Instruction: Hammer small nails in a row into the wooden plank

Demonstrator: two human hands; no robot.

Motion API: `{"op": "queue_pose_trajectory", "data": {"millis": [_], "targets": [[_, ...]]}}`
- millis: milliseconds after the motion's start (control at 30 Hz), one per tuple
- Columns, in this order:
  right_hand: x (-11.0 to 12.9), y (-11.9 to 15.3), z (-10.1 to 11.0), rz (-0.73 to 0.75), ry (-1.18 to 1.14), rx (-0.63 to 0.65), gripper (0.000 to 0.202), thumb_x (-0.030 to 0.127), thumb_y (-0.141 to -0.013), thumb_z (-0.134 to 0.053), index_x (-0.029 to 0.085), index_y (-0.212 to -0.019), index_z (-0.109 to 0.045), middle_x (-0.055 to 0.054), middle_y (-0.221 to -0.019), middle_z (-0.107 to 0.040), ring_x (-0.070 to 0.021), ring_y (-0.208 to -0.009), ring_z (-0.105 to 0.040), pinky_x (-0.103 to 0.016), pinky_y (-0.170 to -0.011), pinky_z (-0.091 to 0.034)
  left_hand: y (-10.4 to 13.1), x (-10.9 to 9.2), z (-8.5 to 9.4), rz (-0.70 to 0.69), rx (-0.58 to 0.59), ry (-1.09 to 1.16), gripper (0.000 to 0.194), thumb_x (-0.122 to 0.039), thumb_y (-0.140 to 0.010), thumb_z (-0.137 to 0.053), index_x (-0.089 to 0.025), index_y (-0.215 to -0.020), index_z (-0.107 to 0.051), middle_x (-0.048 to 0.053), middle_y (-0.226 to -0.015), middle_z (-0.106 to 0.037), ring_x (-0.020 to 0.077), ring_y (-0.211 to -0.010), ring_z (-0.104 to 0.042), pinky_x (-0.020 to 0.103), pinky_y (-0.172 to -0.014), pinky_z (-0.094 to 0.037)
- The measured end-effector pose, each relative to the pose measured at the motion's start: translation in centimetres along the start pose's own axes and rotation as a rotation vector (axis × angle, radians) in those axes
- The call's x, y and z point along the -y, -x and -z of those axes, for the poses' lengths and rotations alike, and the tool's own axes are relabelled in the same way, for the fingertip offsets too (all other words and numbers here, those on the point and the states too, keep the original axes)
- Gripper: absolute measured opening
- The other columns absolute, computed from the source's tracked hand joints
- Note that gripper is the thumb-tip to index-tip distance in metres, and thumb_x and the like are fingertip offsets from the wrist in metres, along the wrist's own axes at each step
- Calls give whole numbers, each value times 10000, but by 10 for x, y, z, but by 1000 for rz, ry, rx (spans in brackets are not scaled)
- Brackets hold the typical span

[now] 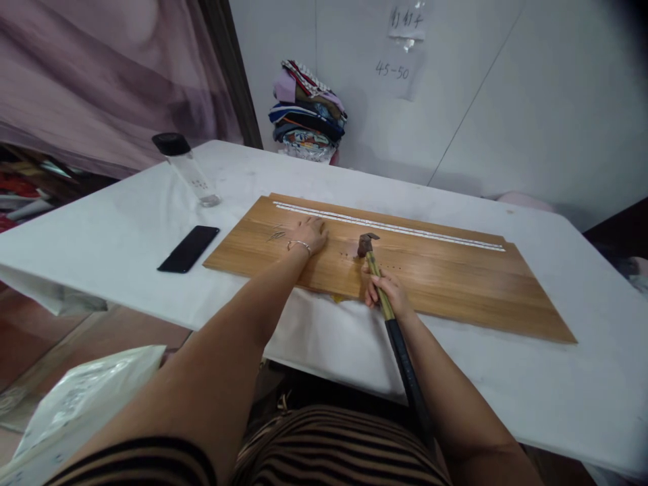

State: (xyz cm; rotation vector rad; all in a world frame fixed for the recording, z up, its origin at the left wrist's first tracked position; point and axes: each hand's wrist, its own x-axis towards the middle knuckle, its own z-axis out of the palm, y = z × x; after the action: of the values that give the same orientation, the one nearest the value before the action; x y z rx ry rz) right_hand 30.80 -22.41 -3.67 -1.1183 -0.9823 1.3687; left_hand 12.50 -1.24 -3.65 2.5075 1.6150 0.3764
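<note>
My right hand grips a claw hammer by its wooden shaft, close below the rusty head. The hammer head is over the middle of a brown wooden board, and its black handle end points back toward my body. My left hand, with a bracelet at the wrist, lies on the board with its fingers stretched out. Just left of it is a loose cluster of thin nails. Small dark nail points form a row on both sides of the hammer head.
Two white measuring strips run along the board's far side. A black phone and a clear bottle with a black lid are on the white table at left. Folded clothes are stacked by the wall.
</note>
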Motion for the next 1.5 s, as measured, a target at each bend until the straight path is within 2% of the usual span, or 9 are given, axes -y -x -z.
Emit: {"op": "queue_pose_trajectory", "data": {"millis": [1033, 1200, 1500], "targets": [[-1, 0, 1, 3, -2, 13, 300, 458, -807, -630, 261, -1030, -593, 92, -468, -467, -175, -422, -565, -272, -427, -424, -1, 0, -1, 2, 2, 6, 402, -365, -962, -411, -268, -1242, -682, 56, -1469, -601, 271, -1356, -482, 455, -1122, -383], [0, 0, 0, 22, -2, 16, 313, 475, -808, -634, 265, -1035, -586, 92, -468, -469, -176, -432, -567, -283, -437, -436, -2, 0, -1, 18, 13, 8, 414, -367, -962, -410, -268, -1264, -676, 70, -1469, -597, 297, -1356, -480, 480, -1126, -374], [-1, 0, 0, 33, -20, 12, 309, 462, -806, -644, 257, -1032, -591, 102, -452, -482, -171, -410, -562, -274, -431, -428, -2, 2, -3, 10, 1, -1, 397, -381, -974, -401, -250, -1215, -687, 67, -1454, -610, 282, -1338, -500, 454, -1113, -391]]}}
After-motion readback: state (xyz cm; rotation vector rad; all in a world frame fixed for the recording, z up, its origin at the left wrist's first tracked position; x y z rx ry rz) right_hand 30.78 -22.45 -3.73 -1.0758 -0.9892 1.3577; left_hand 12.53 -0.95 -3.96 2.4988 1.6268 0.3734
